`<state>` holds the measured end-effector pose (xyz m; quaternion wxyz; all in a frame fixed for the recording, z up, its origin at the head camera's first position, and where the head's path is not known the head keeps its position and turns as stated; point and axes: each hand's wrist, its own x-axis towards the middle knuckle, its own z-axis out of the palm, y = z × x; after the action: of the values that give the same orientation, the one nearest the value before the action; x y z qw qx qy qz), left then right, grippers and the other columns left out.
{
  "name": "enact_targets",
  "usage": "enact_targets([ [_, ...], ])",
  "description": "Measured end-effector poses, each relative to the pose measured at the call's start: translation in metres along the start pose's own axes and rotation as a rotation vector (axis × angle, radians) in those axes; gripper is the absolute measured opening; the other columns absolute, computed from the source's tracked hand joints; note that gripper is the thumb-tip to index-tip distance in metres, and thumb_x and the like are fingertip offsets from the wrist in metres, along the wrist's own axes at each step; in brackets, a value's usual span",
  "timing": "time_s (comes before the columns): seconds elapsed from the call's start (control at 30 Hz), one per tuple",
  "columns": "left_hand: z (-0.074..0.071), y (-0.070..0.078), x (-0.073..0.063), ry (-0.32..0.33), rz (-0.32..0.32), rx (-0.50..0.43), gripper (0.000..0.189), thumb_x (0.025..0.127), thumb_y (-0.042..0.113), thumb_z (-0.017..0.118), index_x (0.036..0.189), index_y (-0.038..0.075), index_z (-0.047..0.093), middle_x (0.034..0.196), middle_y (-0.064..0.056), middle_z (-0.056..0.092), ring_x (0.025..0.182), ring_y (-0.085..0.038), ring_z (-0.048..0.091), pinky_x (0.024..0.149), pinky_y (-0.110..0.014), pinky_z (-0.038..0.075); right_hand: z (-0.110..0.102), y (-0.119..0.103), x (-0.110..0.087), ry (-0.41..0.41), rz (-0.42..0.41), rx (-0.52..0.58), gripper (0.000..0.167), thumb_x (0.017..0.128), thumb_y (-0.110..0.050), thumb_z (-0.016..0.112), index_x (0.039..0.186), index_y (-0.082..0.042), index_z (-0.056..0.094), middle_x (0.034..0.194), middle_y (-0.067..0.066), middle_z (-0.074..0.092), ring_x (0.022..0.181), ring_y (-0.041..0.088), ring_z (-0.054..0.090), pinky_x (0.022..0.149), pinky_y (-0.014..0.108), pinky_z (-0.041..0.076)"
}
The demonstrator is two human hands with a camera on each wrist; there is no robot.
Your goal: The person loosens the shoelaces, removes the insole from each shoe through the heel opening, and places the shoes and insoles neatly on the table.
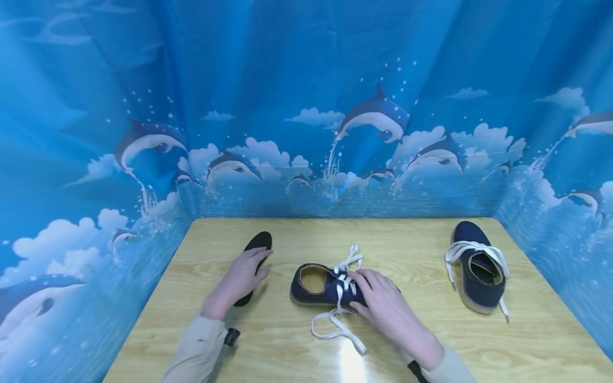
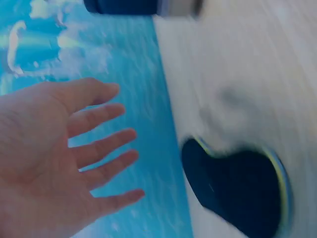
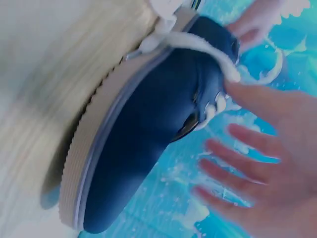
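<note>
A dark, flat shoe insole [image 1: 259, 242] lies on the left of the table. My left hand [image 1: 239, 276] hovers over it in the head view, while the left wrist view shows straight, spread fingers and a gap between hand [image 2: 49, 153] and insole [image 2: 237, 188]. In the middle, a navy canvas shoe [image 1: 306, 299] rests on its sole with the heel to the left. Its white laces [image 1: 351, 340] hang loose on both sides. Over the toe end is my right hand [image 1: 385, 308], its fingers loosely extended at the laces. The right wrist view shows the shoe's side [image 3: 143, 119] close up.
A second navy shoe [image 1: 481, 266] with white laces stands at the right rear, toe pointing away. The wooden table [image 1: 215, 239] ends at a blue dolphin-print curtain [image 1: 297, 133] behind and at both sides.
</note>
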<state>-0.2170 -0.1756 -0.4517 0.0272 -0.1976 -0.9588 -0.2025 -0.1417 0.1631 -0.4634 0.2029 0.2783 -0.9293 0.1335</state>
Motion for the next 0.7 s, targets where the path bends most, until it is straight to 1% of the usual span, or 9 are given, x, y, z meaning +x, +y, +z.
enact_targets([
  [0.07,-0.001,0.015,0.007,0.024,0.039,-0.028,0.044,0.100,0.018,0.066,0.141,0.005,0.057,0.144,-0.022,0.054,0.134,-0.041,0.048,0.111,-0.058,0.039,-0.002,-0.007,-0.001,0.107,-0.097,0.006,0.047,0.079,-0.026,0.086,0.118,-0.009,0.068,0.112,0.003,0.067,0.102,0.023,0.064,0.087,0.041,0.056],
  [0.13,0.001,0.030,0.014,0.040,0.088,-0.053,0.042,0.099,0.018,0.066,0.139,0.006,0.060,0.143,-0.019,0.056,0.134,-0.039,0.050,0.111,-0.056,0.039,-0.001,-0.015,-0.002,0.160,-0.205,0.039,0.035,0.077,-0.021,0.086,0.107,-0.012,0.070,0.104,-0.002,0.067,0.094,0.016,0.065,0.082,0.033,0.056],
  [0.2,0.006,0.045,0.021,0.055,0.141,-0.071,0.039,0.100,0.019,0.066,0.137,0.007,0.062,0.141,-0.017,0.058,0.133,-0.037,0.051,0.112,-0.054,0.040,0.002,-0.023,-0.005,0.134,-0.294,0.064,0.030,0.078,-0.021,0.085,0.104,-0.014,0.072,0.103,-0.005,0.068,0.090,0.011,0.064,0.080,0.028,0.056],
  [0.27,0.011,0.059,0.027,0.045,0.184,-0.091,0.038,0.102,0.022,0.063,0.137,0.009,0.062,0.141,-0.014,0.059,0.133,-0.034,0.052,0.112,-0.052,0.040,0.006,-0.030,-0.008,0.048,-0.335,0.077,0.032,0.079,-0.023,0.085,0.107,-0.015,0.073,0.106,-0.005,0.069,0.091,0.010,0.065,0.079,0.026,0.056],
  [0.33,0.016,0.072,0.032,0.020,0.221,-0.105,0.037,0.104,0.025,0.059,0.138,0.012,0.061,0.143,-0.011,0.058,0.134,-0.032,0.051,0.113,-0.051,0.040,0.010,-0.035,-0.010,-0.047,-0.335,0.063,0.037,0.080,-0.025,0.085,0.114,-0.014,0.073,0.110,-0.002,0.069,0.091,0.011,0.067,0.078,0.027,0.057],
  [0.4,0.021,0.082,0.036,-0.023,0.252,-0.113,0.037,0.106,0.028,0.055,0.140,0.015,0.060,0.145,-0.008,0.057,0.136,-0.030,0.051,0.113,-0.049,0.040,0.013,-0.038,-0.013,-0.136,-0.301,0.049,0.042,0.081,-0.024,0.084,0.119,-0.013,0.071,0.112,0.000,0.069,0.087,0.011,0.067,0.071,0.024,0.056],
  [0.47,0.027,0.091,0.039,-0.059,0.282,-0.107,0.037,0.108,0.031,0.051,0.141,0.019,0.060,0.146,-0.006,0.056,0.135,-0.027,0.051,0.113,-0.048,0.040,0.016,-0.039,-0.015,-0.194,-0.262,0.040,0.046,0.080,-0.018,0.084,0.123,-0.012,0.069,0.112,0.002,0.067,0.082,0.010,0.065,0.064,0.021,0.054],
  [0.57,0.035,0.096,0.044,-0.085,0.319,-0.100,0.036,0.108,0.032,0.049,0.140,0.021,0.061,0.143,-0.005,0.059,0.132,-0.025,0.055,0.111,-0.045,0.043,0.020,-0.038,-0.016,-0.229,-0.228,0.026,0.048,0.078,-0.008,0.081,0.124,-0.010,0.068,0.108,0.001,0.064,0.075,0.007,0.062,0.055,0.017,0.048],
  [0.7,0.043,0.095,0.048,-0.113,0.320,-0.106,0.033,0.108,0.032,0.050,0.136,0.025,0.065,0.137,0.000,0.064,0.126,-0.020,0.060,0.108,-0.041,0.047,0.024,-0.035,-0.015,-0.230,-0.244,-0.017,0.038,0.079,0.002,0.075,0.115,-0.010,0.070,0.102,-0.001,0.063,0.076,0.008,0.062,0.058,0.020,0.052],
])
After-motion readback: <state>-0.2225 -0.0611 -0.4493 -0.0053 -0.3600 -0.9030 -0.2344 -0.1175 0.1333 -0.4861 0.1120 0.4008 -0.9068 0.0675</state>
